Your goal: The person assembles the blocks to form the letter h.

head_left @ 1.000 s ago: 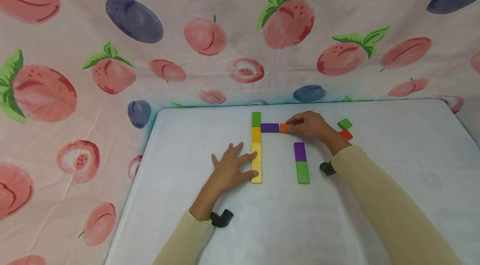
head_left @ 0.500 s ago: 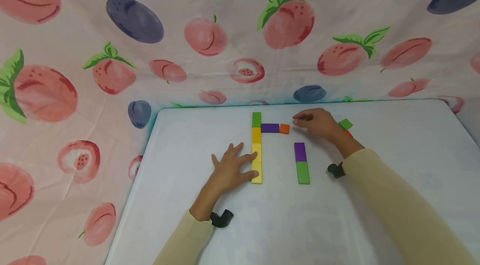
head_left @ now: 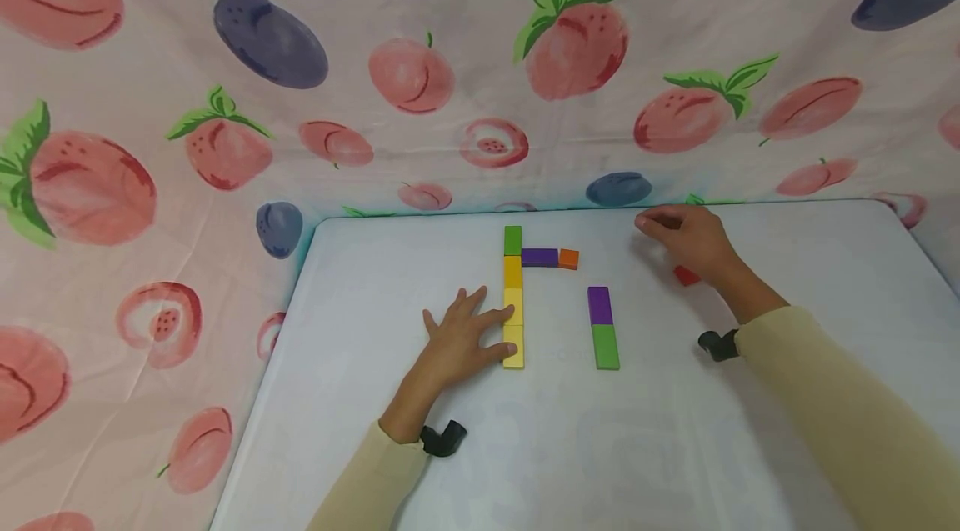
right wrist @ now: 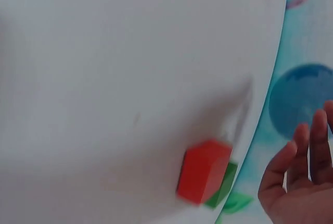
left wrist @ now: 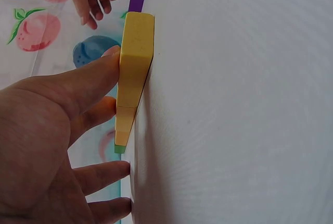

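My left hand (head_left: 457, 339) has its fingers spread, with thumb and index fingertip resting on the yellow blocks (head_left: 517, 296) of a straight column. A green block (head_left: 513, 240) tops that column. From its upper right side runs a purple block (head_left: 540, 257), then a small orange block (head_left: 569, 258). Raised off the table, my right hand (head_left: 693, 243) holds nothing, its fingers loosely bent. Under it lies a red block (head_left: 686, 275). The right wrist view shows a green block (right wrist: 223, 185) beside the red one; in the head view the hand hides it.
Right of the column, a second purple block (head_left: 600, 305) touches a longer green block (head_left: 606, 348) end to end. All lie on a white table (head_left: 375, 289). Behind it hangs a fruit-print cloth (head_left: 450, 6).
My right hand let go of the orange block at the end of the purple one and moved right, over the loose red and green blocks. The left hand stayed put.
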`<state>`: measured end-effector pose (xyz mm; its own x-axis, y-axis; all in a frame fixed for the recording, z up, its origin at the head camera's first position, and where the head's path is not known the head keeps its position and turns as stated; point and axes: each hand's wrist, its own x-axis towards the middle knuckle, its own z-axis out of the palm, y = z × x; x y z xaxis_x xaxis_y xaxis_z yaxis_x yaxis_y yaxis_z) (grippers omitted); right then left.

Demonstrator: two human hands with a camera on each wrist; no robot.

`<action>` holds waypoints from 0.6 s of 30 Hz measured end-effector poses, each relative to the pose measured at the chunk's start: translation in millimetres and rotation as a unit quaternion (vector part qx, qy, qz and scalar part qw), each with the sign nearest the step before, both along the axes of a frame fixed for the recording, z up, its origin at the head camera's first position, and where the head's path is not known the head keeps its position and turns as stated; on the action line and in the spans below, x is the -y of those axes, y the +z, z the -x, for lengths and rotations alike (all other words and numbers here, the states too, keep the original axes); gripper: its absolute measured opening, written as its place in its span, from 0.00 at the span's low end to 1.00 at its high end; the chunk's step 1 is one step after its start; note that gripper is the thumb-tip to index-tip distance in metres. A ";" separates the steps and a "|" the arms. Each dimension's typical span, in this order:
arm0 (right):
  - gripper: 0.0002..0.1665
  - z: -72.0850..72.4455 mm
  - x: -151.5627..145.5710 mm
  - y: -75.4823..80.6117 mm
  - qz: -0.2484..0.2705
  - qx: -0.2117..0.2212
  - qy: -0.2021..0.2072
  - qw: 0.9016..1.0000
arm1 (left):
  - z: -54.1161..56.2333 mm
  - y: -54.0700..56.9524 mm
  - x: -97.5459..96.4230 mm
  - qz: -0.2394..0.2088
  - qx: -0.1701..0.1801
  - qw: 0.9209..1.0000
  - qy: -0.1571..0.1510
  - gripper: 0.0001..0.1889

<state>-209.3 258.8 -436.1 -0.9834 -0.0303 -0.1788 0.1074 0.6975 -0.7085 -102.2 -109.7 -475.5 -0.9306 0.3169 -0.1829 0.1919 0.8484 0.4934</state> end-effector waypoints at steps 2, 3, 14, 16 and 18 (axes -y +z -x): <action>0.35 -1.5 -9.2 -0.4 -0.014 -0.008 -0.014 1.000 | -0.1 0.3 -0.1 0.001 -0.001 1.000 0.000 0.30; 0.36 -2.2 -13.8 -0.8 -0.021 -0.011 -0.021 1.000 | -0.1 0.5 -0.2 0.002 -0.001 1.000 0.000 0.30; 0.41 -9.5 -54.4 -7.6 -0.065 -0.011 -0.049 0.997 | -0.9 0.8 0.0 0.004 -0.002 1.000 0.001 0.30; 0.41 -10.7 -58.9 -9.7 -0.067 -0.007 -0.051 0.996 | -1.0 0.9 -0.1 0.002 -0.002 1.000 0.001 0.30; 0.41 -11.5 -62.0 -11.9 -0.072 -0.005 -0.053 0.996 | -1.1 1.0 -0.2 0.000 -0.002 1.000 0.001 0.30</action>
<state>-197.7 320.8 -448.0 -0.9814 0.0994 -0.1645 0.1798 0.7774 -0.6028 -101.2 -109.5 -474.5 -0.9320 0.3150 -0.1794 0.1923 0.8491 0.4920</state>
